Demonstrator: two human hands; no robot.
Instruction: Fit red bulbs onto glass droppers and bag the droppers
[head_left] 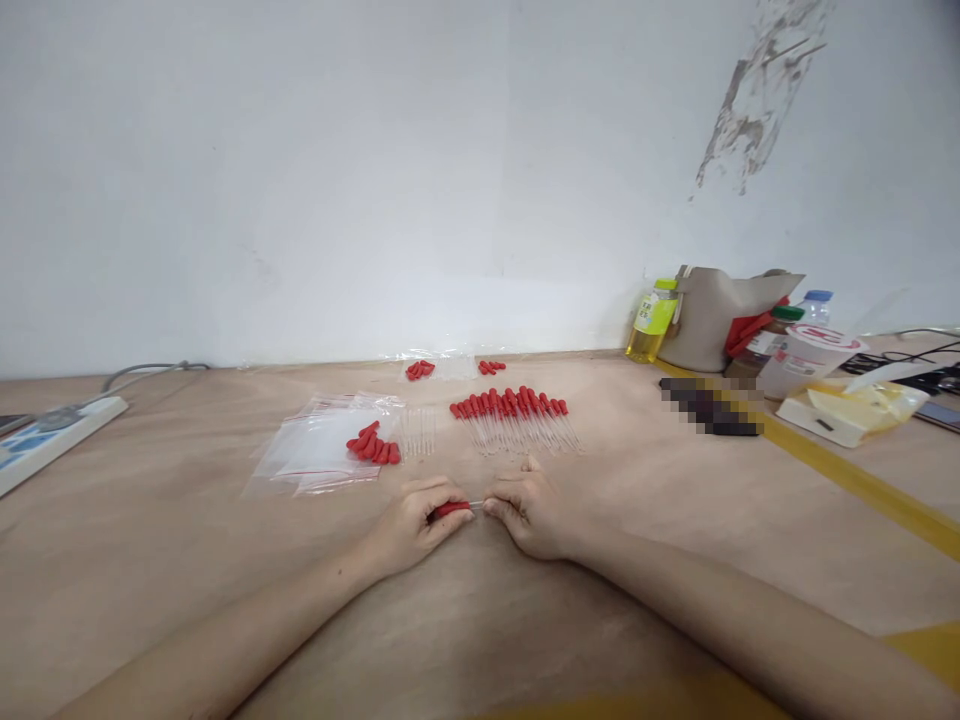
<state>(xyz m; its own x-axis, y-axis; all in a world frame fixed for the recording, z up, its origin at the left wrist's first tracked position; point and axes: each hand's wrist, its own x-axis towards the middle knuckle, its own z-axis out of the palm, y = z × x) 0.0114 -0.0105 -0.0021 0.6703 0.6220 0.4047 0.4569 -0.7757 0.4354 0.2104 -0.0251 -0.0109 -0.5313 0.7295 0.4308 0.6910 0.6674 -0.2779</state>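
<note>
Where the far edge of the brown tabletop (pixel 150 560) meets the wall (pixel 300 180), the surface runs left to a power strip (pixel 60 440) and right to yellow tape (pixel 847 483), with bare wood between the forearms on the near side. One red bulb (pixel 452 509) sits in the curled left hand (pixel 424 515), gripped by its fingers; the right hand (pixel 529 505) pinches the one thin clear tube (pixel 476 505) bridging the small gap between the hands. Just beyond lie more than a dozen red-topped droppers (pixel 514 405), too overlapped to count exactly. Left of them are about five loose tubes (pixel 420 432), then roughly seven spare bulbs (pixel 367 445) on plastic bags (pixel 315 445). Two red clusters (pixel 420 370) rest farther off.
</note>
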